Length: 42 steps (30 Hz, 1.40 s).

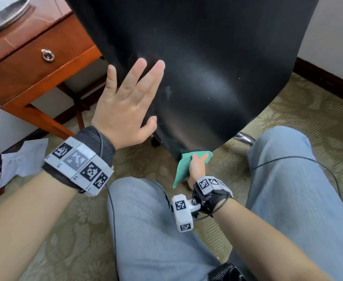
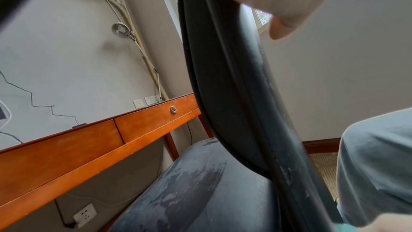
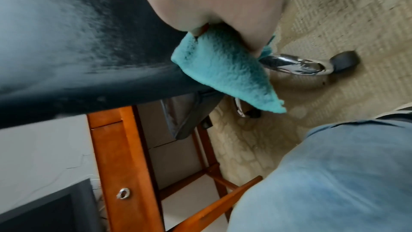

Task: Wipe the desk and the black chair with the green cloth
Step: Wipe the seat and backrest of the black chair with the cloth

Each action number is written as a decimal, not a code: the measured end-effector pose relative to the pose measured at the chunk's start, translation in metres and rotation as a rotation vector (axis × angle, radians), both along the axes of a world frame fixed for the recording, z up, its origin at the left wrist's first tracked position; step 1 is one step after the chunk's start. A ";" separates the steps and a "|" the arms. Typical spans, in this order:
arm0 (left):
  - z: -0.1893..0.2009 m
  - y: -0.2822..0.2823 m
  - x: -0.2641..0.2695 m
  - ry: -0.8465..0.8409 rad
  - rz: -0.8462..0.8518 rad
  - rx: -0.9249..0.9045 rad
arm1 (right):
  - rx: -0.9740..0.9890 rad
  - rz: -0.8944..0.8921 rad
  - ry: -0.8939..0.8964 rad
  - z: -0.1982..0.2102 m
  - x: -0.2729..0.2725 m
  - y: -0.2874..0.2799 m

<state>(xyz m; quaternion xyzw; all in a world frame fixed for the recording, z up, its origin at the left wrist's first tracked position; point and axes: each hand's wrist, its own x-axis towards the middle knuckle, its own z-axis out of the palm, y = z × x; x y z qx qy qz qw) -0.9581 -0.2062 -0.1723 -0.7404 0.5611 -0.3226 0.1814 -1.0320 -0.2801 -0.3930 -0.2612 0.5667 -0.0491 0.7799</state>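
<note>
The black chair [image 1: 207, 67] stands with its back towards me, and the glossy back fills the upper middle of the head view. My left hand [image 1: 126, 106] is open with straight, spread fingers, laid against the left side of the chair back. My right hand [image 1: 197, 167] grips the green cloth [image 1: 183, 165] and holds it at the bottom edge of the chair back. In the right wrist view the cloth [image 3: 223, 70] hangs from my fingers against the black edge [image 3: 89, 59]. The wooden desk [image 1: 24, 63] stands to the left.
A grey plate [image 1: 6, 15] lies on the desk top above a drawer with a ring pull [image 1: 48, 55]. Crumpled paper [image 1: 22, 161] lies on the carpet at left. The chair's chrome leg [image 3: 292, 64] and castor are beside the cloth. My knees in jeans [image 1: 288, 189] are below.
</note>
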 end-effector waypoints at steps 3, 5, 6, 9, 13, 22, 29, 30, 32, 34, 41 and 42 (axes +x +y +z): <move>0.001 0.001 0.000 -0.013 -0.020 -0.004 | -0.002 -0.050 -0.003 -0.002 -0.005 0.004; 0.001 0.001 0.000 -0.018 -0.034 -0.002 | -0.008 -0.058 -0.021 -0.002 -0.003 0.005; 0.002 0.000 -0.001 -0.020 -0.036 0.000 | -0.011 -0.074 -0.028 -0.004 0.002 0.006; 0.004 -0.001 -0.001 -0.017 -0.035 0.008 | 0.004 -0.065 -0.052 -0.018 0.019 0.010; 0.005 0.002 -0.001 -0.021 -0.025 0.032 | 0.104 -0.157 -0.121 -0.042 0.049 0.028; 0.010 0.008 -0.002 -0.006 -0.042 0.072 | 0.103 -0.126 -0.441 0.080 0.029 0.042; 0.014 0.014 -0.002 -0.011 -0.061 0.109 | -0.052 0.124 -0.403 0.105 0.019 0.050; 0.015 0.014 -0.002 -0.015 -0.064 0.115 | -0.018 0.082 -0.393 0.108 0.016 0.046; 0.017 0.016 -0.002 -0.041 -0.066 0.130 | 0.011 0.059 -0.399 0.115 0.008 0.037; 0.016 0.017 -0.002 -0.074 -0.059 0.136 | 0.012 0.107 -0.459 0.128 -0.004 0.024; 0.012 0.019 -0.008 -0.263 0.021 0.130 | -0.202 0.301 -0.463 0.154 -0.067 -0.049; 0.012 0.020 -0.009 -0.278 0.028 0.125 | -0.259 0.290 -0.476 0.157 -0.075 -0.062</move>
